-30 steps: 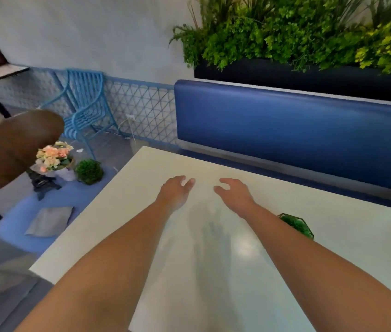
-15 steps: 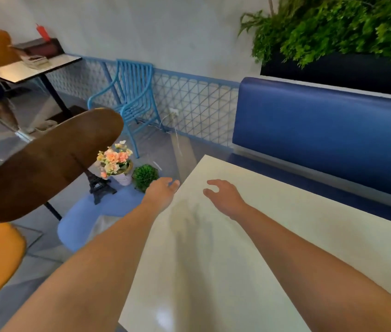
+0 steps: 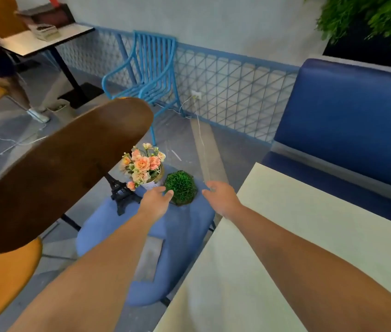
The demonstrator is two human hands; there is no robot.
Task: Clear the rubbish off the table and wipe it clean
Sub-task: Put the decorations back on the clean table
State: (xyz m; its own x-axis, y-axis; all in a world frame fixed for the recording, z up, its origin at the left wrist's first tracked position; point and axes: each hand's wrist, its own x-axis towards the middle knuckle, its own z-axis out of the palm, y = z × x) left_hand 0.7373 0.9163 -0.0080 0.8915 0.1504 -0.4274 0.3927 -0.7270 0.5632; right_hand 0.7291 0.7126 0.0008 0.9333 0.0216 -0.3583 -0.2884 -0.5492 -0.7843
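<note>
Beside the white counter point(image 3: 285, 248), head view only: both arms reach out past its left edge toward the blue padded chair point(image 3: 185, 240). Left hand point(image 3: 155, 200) hangs over the chair seat, fingers loosely spread, holding nothing; its fingertips sit just short of the green ball plant point(image 3: 180, 189). Right hand point(image 3: 221, 197) is on the plant's other side, also spread and empty. So each grip is apart, the two bracketing the plant without touching it, probably lining up a two-handed lift.

Ornaments look parked on the chair to free the counter: flower pot point(image 3: 145, 168) just behind the green plant, small black tower model point(image 3: 120, 195) to its left, and a grey cloth point(image 3: 149, 259) lying flat nearer on the seat. Cloth is likely the wiping tool; it is untouched. No rubbish visible on the part of the counter in frame, surface looks bare and pale. A brown chair back point(image 3: 58, 173) crosses the left of the view; orange seat point(image 3: 0, 279) below it. Blue bench point(image 3: 347, 121) behind the counter.

Versus half a second ago: view has swung further left and down, so the chair and ornaments now fill the middle. Both hands were over the counter's corner then; now they are off it and over the chair seat. A second ago they hovered mid-counter, with a green plant by the right forearm; that one is out of frame now.
</note>
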